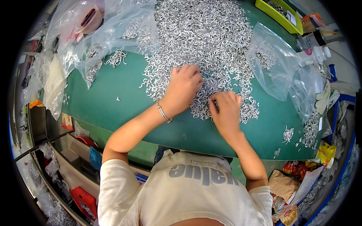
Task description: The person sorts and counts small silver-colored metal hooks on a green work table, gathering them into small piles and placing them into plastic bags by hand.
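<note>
A broad heap of small curved silver metal pieces point(203, 34) covers the middle of the green table point(109, 101) and thins out toward me. My left hand point(184, 88) rests at the heap's near part, fingers curled down, a silver bangle on its wrist. Lower and to the right, my right hand point(227, 111) bends over the heap's near edge, with thumb and forefinger drawn toward each other. Fingertips of both hands are largely hidden, so anything small between them cannot be made out. Loose pieces lie around and between the two hands.
Clear plastic bags point(273, 71) holding some pieces flank the heap. A yellow-green tray point(281, 17) and a white bottle point(315, 55) stand at far right. Small piles point(288, 134) lie near the right edge. Below left are open drawers point(69, 158).
</note>
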`<state>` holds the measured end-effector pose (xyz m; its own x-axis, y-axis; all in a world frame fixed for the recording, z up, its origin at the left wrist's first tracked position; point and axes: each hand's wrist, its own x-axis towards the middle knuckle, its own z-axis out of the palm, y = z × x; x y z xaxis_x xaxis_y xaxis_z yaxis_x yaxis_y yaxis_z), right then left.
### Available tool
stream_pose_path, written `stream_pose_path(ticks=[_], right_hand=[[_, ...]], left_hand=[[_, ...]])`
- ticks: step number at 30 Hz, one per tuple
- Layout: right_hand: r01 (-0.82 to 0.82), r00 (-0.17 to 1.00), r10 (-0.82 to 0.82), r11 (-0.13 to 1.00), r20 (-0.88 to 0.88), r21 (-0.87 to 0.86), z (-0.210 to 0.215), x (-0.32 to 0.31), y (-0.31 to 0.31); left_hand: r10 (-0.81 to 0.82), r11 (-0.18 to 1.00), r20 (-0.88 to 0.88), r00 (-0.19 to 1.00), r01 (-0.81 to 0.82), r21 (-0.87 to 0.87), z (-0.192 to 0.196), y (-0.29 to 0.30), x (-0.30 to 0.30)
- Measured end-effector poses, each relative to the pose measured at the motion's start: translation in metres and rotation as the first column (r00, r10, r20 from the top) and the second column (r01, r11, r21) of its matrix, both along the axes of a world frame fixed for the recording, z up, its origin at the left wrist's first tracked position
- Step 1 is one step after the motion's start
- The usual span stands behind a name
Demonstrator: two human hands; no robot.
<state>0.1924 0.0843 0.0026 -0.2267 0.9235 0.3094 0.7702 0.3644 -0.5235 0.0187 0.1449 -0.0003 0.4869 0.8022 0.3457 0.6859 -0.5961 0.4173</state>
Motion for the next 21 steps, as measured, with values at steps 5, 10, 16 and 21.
stream_pose_path(ticks=[5,10,16,21], right_hand=[[0.003,0.731,-0.274,0.917,-0.625,-0.398,-0.004,0.013,0.0],[-0.363,0.251,-0.515,0.734,-0.819,-0.573,0.012,0.023,0.013],[-0.092,0.778,-0.216,0.89,-0.59,-0.447,0.008,0.012,0.035],[0.05,0.994,-0.054,0.998,-0.092,-0.041,-0.003,0.006,0.041]], left_hand=[[0.008,0.999,0.051,0.999,-0.006,-0.034,0.003,-0.003,-0.008],[0.017,0.999,0.027,0.999,-0.016,-0.031,0.004,-0.005,0.005],[0.011,0.99,0.081,0.997,0.001,-0.142,0.002,0.003,0.0],[-0.028,0.994,0.047,0.998,0.033,-0.108,0.005,-0.003,0.008]])
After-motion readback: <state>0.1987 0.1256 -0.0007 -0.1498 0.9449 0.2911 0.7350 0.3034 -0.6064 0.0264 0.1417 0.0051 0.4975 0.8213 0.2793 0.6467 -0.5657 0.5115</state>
